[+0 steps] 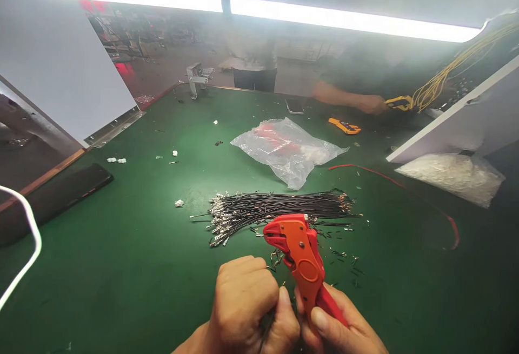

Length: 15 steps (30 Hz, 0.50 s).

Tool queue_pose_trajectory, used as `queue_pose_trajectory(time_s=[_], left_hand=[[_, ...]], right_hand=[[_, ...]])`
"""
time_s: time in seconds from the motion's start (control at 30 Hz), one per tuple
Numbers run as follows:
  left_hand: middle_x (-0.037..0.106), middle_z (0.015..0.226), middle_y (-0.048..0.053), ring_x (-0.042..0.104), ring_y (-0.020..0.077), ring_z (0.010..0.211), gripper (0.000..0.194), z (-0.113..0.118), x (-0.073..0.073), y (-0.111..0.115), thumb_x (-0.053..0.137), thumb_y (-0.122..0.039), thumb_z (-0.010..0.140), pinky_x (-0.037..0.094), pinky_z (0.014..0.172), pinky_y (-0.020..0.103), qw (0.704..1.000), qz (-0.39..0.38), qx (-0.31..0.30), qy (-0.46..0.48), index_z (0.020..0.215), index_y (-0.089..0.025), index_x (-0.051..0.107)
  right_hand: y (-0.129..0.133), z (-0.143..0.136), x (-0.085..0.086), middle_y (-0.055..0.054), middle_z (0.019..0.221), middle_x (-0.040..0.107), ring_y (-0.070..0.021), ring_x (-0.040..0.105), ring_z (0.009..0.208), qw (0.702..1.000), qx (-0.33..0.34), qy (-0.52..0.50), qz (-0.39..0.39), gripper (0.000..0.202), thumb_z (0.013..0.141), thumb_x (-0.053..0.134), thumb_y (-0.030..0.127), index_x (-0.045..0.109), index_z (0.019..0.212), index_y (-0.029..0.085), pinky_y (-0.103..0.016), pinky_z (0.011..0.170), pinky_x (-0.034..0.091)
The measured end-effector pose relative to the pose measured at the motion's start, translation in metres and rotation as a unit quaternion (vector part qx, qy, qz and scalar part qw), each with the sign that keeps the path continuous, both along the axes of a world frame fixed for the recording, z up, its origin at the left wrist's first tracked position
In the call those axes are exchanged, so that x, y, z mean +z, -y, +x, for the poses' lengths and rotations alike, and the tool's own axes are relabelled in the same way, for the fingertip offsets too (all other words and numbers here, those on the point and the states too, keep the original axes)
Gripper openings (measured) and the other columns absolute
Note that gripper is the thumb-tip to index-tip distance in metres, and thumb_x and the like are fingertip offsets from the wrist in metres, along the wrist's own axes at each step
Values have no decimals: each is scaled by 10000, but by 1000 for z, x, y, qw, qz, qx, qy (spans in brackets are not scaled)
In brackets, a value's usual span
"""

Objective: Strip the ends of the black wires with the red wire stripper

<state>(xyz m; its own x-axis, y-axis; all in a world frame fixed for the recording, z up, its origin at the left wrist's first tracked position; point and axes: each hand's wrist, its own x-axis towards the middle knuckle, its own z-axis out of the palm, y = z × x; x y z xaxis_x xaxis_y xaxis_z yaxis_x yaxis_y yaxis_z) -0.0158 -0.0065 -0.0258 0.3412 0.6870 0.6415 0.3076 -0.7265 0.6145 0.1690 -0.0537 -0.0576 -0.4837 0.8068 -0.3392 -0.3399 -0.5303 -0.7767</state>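
Note:
In my right hand (336, 324) is a red and orange wire stripper (302, 256), its jaws pointing up and to the left, fingers wrapped round its handles. My left hand (249, 300) is closed beside it, thumb pressed against the curled fingers. A black wire (265, 332) runs out below that fist, and a small copper-coloured end shows above the thumb. Just beyond the stripper lies a bundle of black wires (279, 205), with silvery terminals at the left end and copper-coloured tips at the right. Small black offcuts (338, 252) are scattered right of the tool.
A clear plastic bag (290, 148) lies behind the bundle, near an orange tool (344, 126) and a phone (294, 106). Across the table another person's hand (371, 104) grips a yellow tool (399, 102). Right are a red wire (389, 179) and a filled bag (454, 175).

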Motion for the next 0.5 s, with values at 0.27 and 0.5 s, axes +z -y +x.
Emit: queue_pose_trajectory(time_s=[0.27, 0.5], left_hand=[[309, 573, -70, 332, 110, 493, 345, -4, 0, -2, 479, 24, 831, 257, 498, 290, 1000, -3, 17, -1, 702, -249, 312], [377, 571, -47, 376, 109, 512, 325, -10, -1, -2, 463, -191, 985, 280, 504, 271, 967, -188, 48, 167, 662, -214, 491]], right_hand=[[-1, 5, -3, 53, 628, 467, -93, 329, 551, 999, -8, -22, -27, 488, 801, 724, 630, 556, 920, 188, -260, 566, 243], [-4, 17, -16, -34, 880, 592, -135, 480, 721, 981, 41, -185, 30, 522, 780, 794, 450, 618, 1211, 212, -256, 685, 372]])
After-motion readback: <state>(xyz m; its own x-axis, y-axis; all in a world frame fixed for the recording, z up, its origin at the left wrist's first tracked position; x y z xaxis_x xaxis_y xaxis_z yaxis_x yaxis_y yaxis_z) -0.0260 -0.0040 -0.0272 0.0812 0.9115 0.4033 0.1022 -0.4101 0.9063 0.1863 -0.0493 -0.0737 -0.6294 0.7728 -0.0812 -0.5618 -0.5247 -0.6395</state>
